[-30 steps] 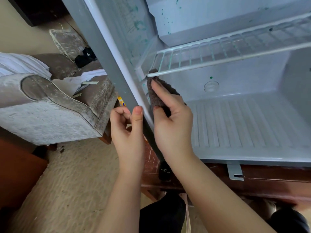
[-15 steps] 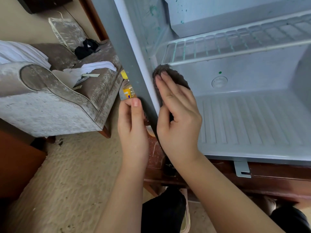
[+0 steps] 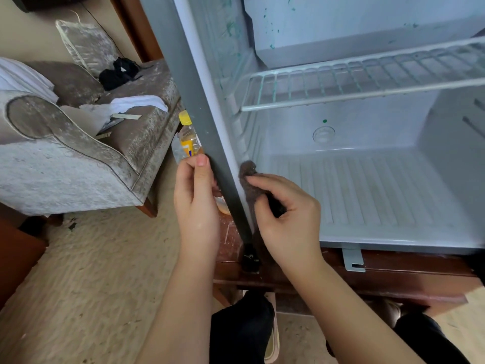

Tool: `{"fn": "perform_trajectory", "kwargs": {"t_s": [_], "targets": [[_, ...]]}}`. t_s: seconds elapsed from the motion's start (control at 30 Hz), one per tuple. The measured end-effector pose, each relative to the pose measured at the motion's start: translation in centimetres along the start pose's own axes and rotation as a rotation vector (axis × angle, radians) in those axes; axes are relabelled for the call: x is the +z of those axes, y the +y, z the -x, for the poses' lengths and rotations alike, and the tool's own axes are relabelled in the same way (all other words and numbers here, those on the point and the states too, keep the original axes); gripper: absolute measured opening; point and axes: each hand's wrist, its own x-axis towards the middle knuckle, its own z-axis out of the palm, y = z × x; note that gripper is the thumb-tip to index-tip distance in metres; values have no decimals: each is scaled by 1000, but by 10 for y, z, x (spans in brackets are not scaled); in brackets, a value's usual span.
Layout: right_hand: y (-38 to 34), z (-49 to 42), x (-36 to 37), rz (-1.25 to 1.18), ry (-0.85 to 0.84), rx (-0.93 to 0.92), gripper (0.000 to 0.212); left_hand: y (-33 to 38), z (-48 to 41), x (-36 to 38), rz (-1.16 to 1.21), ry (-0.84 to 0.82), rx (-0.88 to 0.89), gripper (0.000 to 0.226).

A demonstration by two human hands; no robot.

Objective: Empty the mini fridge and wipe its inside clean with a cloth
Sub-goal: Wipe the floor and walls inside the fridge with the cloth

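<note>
The empty fridge (image 3: 367, 185) fills the frame's right; wiping is underway. The right hand (image 3: 286, 214) pinches the cloth (image 3: 248, 179) against the left wall near 9 o'clock, while the left hand (image 3: 195, 203) grips the frame edge. Green spots at 12 o'clock likely need wiping next.

The right hand (image 3: 287, 216) with the brown cloth (image 3: 249, 179) is lower on the fridge's left wall now, near the floor of the fridge. A yellow-capped bottle (image 3: 187, 136) now shows behind the fridge's edge.

Mini fridge (image 3: 367, 232) atop dark wooden cabinet (image 3: 393, 279), on beige carpet (image 3: 78, 285).
</note>
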Motion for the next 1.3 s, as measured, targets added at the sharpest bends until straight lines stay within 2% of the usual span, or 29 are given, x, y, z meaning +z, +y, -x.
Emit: {"fn": "perform_trajectory", "kwargs": {"t_s": [0.23, 0.37, 0.47, 0.63, 0.73, 0.8, 0.87, 1.03, 1.1, 1.3], "targets": [[-1, -25, -13, 59, 63, 149, 20, -4, -1, -6, -2, -14, -30, 28], [-16, -37, -3, 126, 13, -54, 15, -6, -3, -8, -19, -24, -34, 28], [-22, -41, 2, 66, -21, -29, 18, -6, -2, -8, -19, -29, -32, 30], [-16, -44, -3, 19, 65, 79, 30, -7, -2, -10, -25, -44, -26, 32], [-17, -44, -1, -18, 29, -77, 33, -5, -2, -9, -10, -41, -28, 31], [-12, -36, 6, -26, 20, -119, 29, -5, -2, -8, -13, -34, -36, 27], [4, -21, 8, -29, 23, -58, 26, -4, -2, -7, -15, -31, -47, 23], [37, 13, -5, 52, -110, 106, 25, -3, -1, -4, 19, -8, -83, 20], [29, 7, -5, 35, -94, 111, 25, -3, 0, -3, 40, 2, -94, 19], [-14, -31, 8, -120, 40, -31, 25, -3, 3, -1, 64, 10, -106, 18]]}}
